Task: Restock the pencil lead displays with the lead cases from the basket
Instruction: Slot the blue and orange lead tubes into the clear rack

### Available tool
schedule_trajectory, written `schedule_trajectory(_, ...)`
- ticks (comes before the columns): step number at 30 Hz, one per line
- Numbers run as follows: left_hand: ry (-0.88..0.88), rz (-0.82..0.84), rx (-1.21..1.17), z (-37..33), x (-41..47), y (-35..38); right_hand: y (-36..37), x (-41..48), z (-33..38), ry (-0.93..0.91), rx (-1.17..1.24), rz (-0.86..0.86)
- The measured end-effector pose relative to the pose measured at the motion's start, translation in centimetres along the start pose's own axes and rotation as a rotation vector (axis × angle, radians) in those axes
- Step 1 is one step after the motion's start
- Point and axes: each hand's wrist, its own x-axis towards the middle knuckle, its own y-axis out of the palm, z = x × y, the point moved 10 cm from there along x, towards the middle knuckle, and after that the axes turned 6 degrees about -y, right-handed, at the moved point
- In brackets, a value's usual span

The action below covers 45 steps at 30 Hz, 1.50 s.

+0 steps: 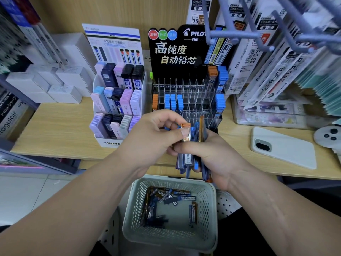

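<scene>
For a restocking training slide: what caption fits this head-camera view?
Right hand holds a bundle of lead cases while the left hand pinches an orange-capped case, facing the Pilot display.

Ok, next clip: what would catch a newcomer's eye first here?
The two hands at centre: the right hand grips a bundle of lead cases while the left hand pinches an orange-capped case at its top. Behind them stands the black Pilot display, many of its clear slots unfilled. Below sits a basket with loose cases in it.
</scene>
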Motion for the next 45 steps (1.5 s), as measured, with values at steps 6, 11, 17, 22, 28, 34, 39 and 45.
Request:
schedule_trajectory(6,-0.043,0.027,-0.092,0.2,0.1,-0.2,-0.2,-0.4,0.5,0.03,0.018,0.023)
schedule_trajectory(11,-0.058,0.019,-0.191,0.1,0.2,-0.9,0.2,-0.6,0.9,0.022,0.038,0.071)
schedule_trajectory(17,-0.088,-0.013,-0.223,0.8,0.4,-1.2,-0.2,-0.5,1.0,0.013,0.013,0.011)
schedule_trajectory(22,-0.09,-0.017,-0.267,0.7,0.4,-1.0,-0.7,-0.6,1.2,0.0,0.027,-0.017)
schedule_trajectory(28,-0.089,0.013,-0.372,0.0,-0.2,1.2,-2.6,-1.7,2.1,-0.053,0.053,-0.033)
schedule_trajectory(34,-0.109,0.014,-0.527,0.0,-1.1,4.1,-4.5,-3.6,3.0,-0.099,0.112,-0.02)
schedule_trajectory(39,-0.107,-0.028,-0.571,0.2,-1.3,5.3,-5.8,-4.3,3.1,-0.117,0.144,-0.037)
schedule_trajectory(45,-0.105,-0.086,-0.573,-0.2,-1.1,5.2,-6.6,-4.3,2.6,-0.108,0.156,-0.058)
